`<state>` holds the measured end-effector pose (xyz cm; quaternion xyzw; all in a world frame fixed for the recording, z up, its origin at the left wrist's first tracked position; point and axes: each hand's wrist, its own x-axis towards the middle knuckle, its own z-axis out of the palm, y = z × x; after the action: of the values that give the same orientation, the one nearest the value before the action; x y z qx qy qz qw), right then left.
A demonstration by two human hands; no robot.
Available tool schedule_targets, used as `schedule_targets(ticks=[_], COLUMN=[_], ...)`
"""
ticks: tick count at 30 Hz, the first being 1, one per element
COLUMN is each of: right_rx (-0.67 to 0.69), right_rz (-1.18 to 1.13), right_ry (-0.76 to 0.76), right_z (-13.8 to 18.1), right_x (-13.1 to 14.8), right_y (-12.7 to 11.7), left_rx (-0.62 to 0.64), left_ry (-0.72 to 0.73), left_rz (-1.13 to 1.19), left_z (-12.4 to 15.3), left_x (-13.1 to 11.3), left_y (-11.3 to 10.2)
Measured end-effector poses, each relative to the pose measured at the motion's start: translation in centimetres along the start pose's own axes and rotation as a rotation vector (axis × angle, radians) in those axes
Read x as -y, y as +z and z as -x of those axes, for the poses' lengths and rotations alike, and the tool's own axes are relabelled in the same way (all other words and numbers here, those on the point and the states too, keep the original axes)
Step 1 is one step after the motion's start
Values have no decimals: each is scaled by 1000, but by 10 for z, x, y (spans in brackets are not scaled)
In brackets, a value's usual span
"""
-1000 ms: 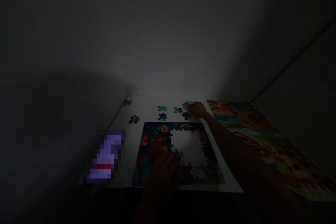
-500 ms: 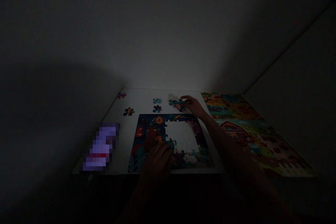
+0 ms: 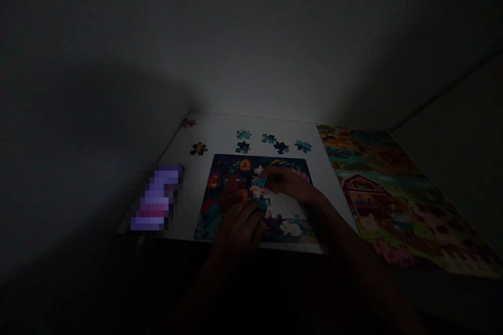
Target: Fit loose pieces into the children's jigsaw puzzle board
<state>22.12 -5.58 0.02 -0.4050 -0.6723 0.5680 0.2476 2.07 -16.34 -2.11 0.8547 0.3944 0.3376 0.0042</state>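
Observation:
A partly assembled jigsaw puzzle [image 3: 231, 186] with dark animal pictures lies on the white table, a white gap showing in its right half. My right hand [image 3: 288, 183] pinches a teal and pink puzzle piece [image 3: 259, 187] above the left side of that gap. My left hand [image 3: 241, 225] lies on the puzzle's lower middle, fingers together and flat, near the gap's lower left corner. The room is dim, and my hands cover part of the puzzle.
Several loose puzzle pieces [image 3: 242, 147] lie beyond the puzzle. A pink piece [image 3: 189, 123] is at the far left corner. A blurred-out phone-like object [image 3: 159, 196] sits at left. Finished farm and animal pictures [image 3: 365, 204] cover the right side. Walls stand behind.
My right hand has come from the loose pieces at the back toward me, bringing a puzzle piece over the gap. My left hand stays on the puzzle. The view has shifted slightly.

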Motion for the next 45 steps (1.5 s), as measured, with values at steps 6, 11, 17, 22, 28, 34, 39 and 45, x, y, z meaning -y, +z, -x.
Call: schedule_targets(ticks=[6,11,17,22,28,34,39,45], right_rx=[-37,-63,-86,-76,-131,-76,-167,-287], right_rz=[175,264,282,50,-139,-198,-232,-226], right_ry=[36,21,-9,-30,48,32,27,3], right_z=[10,13,11,10,11,8,1,-3], right_x=[3,2,-1,2,6,0,-9,-13], right_y=[0,0,5,1,-3,-1,0,-1], left_rx=[10,22,69,52,55,57,64,58], left_ry=[-14,-21,-34,-37,-38,-26,-39,-33], left_rz=[-5,-8,-8,0,-3,-12,-2,0], left_z=[1,1,0,0,1,3,3,3], left_x=[-1,-1,-1,-2,-2,1,0,0], left_y=[0,0,-1,-1,0,1,0,0])
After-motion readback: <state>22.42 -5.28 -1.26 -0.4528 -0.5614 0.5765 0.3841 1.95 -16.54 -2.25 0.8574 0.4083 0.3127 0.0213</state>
